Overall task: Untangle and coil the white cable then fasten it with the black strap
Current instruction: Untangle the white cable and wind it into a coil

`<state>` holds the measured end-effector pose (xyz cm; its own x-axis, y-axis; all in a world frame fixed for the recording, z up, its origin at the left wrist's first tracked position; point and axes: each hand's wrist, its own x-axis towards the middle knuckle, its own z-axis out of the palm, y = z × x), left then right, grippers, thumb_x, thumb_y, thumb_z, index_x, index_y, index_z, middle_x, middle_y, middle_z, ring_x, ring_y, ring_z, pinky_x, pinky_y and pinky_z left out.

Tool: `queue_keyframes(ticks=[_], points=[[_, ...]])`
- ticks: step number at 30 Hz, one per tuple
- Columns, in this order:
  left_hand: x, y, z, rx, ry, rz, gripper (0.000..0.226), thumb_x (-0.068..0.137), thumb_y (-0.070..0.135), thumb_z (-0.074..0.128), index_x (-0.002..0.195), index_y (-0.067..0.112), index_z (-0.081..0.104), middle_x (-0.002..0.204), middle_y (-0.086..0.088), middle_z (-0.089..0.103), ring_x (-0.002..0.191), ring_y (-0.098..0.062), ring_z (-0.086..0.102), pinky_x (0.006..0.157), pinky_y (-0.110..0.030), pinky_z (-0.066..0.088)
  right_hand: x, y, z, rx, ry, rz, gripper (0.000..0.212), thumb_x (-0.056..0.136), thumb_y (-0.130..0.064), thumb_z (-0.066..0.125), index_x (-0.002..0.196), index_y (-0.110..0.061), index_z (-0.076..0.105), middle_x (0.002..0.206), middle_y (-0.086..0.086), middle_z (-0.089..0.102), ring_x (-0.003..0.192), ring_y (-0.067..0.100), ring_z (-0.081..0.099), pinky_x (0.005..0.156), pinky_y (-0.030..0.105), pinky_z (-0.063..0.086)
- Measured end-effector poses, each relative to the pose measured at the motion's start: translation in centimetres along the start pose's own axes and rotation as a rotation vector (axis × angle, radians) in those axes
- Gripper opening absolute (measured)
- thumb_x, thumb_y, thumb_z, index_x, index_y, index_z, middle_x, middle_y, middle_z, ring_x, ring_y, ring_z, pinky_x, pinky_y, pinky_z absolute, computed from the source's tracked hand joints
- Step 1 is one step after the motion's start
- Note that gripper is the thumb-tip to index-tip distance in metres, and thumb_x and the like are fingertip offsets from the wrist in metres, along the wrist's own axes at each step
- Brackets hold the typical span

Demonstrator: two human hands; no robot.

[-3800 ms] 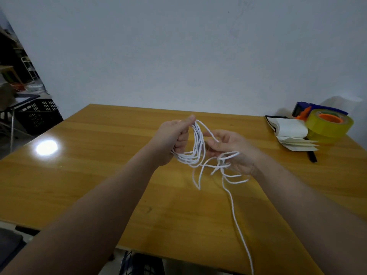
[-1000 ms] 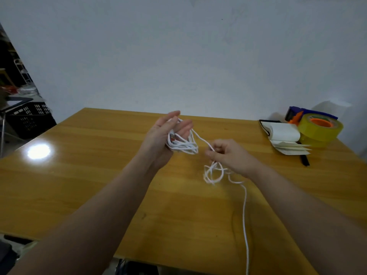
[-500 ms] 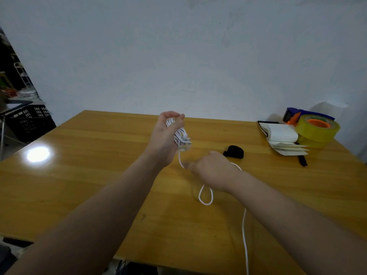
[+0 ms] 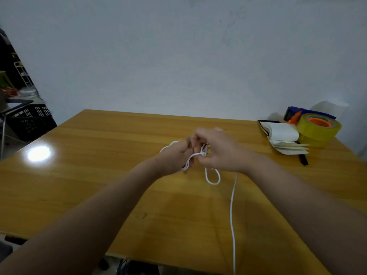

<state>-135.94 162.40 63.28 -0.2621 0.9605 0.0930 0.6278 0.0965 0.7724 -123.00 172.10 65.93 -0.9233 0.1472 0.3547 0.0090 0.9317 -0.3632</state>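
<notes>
Both hands meet over the middle of the wooden table [image 4: 83, 175]. My left hand [image 4: 177, 155] is closed around a small bundle of white cable [image 4: 212, 178] loops. My right hand [image 4: 220, 150] pinches the same cable right beside it, fingers touching the bundle. One loose loop hangs below the hands, and a long strand runs from under my right wrist down past the table's near edge. The black strap is hidden, with my right hand over the spot where it lay.
At the far right of the table sit a yellow tape roll on a blue and orange dispenser [image 4: 317, 129], a white notepad with loose sheets [image 4: 284, 138] and a black pen [image 4: 303, 160]. A black crate [image 4: 29, 122] stands on the floor at left.
My right hand has risen from low on the strand to meet the left hand at the bundle. The left hand has dropped lower. The black strap, seen beside the right hand before, is covered now.
</notes>
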Motion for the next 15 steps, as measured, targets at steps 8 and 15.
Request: queue_keyframes(ticks=[8,15], points=[[0.4,-0.4,-1.5,-0.022,0.079,-0.025,0.031,0.087,0.043,0.058,0.094,0.013,0.056,0.063,-0.001,0.054,0.045,-0.008,0.043,0.043,-0.021,0.034,-1.1,1.4,0.2,0.18,-0.024,0.077,0.027,0.085,-0.057,0.045,0.09,-0.031,0.046,0.074,-0.017,0.053,0.068,0.001,0.049,0.066,0.021,0.038],[-1.0,-2.9,-4.1,-0.172,-0.069,-0.138,0.024,0.083,0.037,0.069,0.078,0.014,0.064,0.047,0.004,0.043,0.037,-0.01,0.03,0.04,-0.019,0.026,-3.5,6.1,-0.3,0.397,0.282,0.484,0.025,0.094,-0.021,0.051,0.072,-0.021,0.061,0.069,0.004,0.056,0.063,0.011,0.05,0.06,0.022,0.037]])
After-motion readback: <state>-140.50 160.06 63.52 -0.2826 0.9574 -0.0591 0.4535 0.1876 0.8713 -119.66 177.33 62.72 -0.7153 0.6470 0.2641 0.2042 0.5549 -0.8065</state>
